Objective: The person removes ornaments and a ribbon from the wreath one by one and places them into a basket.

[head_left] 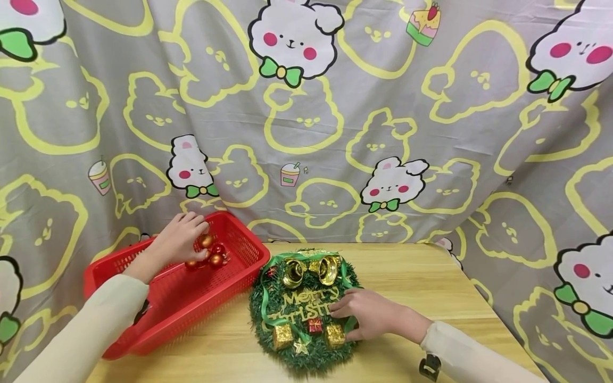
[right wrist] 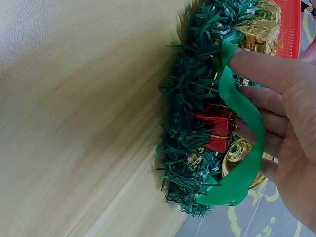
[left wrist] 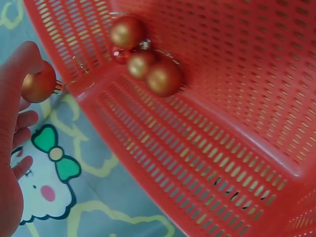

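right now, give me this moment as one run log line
left grip: holding bauble | right grip: touching wreath | other baubles: in basket | basket: beside wreath

The left hand [left wrist: 7, 133], cropped at left, partly hides an orange bauble [left wrist: 40, 88]; the right hand [head_left: 367, 315] seemingly covers some gold lettering [head_left: 303, 314].

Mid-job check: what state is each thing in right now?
Wreath: lying face up on the table.
Green ribbon: arching off the wreath.
Gold bells: sitting on the wreath.
Red basket: upright.
Left hand: gripping one orange bauble.
Other baubles: clustered inside the basket.
Right hand: resting on the wreath.
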A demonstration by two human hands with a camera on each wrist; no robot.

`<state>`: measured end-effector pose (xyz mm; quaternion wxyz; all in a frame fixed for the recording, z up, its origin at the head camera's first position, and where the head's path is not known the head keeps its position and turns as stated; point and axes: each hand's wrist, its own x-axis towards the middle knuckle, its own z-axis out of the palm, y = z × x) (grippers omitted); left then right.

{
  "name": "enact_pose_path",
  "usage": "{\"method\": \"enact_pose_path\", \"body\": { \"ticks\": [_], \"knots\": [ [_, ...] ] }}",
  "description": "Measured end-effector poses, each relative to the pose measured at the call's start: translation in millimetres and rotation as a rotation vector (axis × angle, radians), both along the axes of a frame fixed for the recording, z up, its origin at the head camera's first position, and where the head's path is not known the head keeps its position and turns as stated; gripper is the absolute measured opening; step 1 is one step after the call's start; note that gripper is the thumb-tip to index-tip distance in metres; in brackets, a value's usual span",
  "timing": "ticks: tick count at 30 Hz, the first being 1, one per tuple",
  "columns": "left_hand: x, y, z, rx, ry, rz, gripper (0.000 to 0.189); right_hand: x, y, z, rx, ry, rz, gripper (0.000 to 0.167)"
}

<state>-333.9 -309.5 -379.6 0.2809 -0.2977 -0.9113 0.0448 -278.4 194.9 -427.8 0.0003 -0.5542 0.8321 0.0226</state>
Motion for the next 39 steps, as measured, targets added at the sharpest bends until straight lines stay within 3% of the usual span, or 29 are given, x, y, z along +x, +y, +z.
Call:
{"method": "enact_pose_path", "body": {
  "ticks": [12,22,31,39],
  "knots": [
    [-3.1,-10.3,-21.5,-0.051,-0.068,0.044,0.044,1.2,0,-0.9,-0.01,0.007,0.001,0.052],
    [-5.5,-13.0,-30.8,-0.075,-0.111,0.056,0.047,1.3,1,-0.5,-0.022,0.023,0.013,0.052],
    [-8.5,-14.7,-45.8,-0.09,-0.096,0.053,0.049,2.0,1,-0.3,-0.024,0.014,0.019,0.052],
    [-10.0,-16.6,-57.7,-0.091,-0.128,0.071,0.048,0.2,1,-0.7,-0.023,0.019,0.026,0.052]
  ]
}}
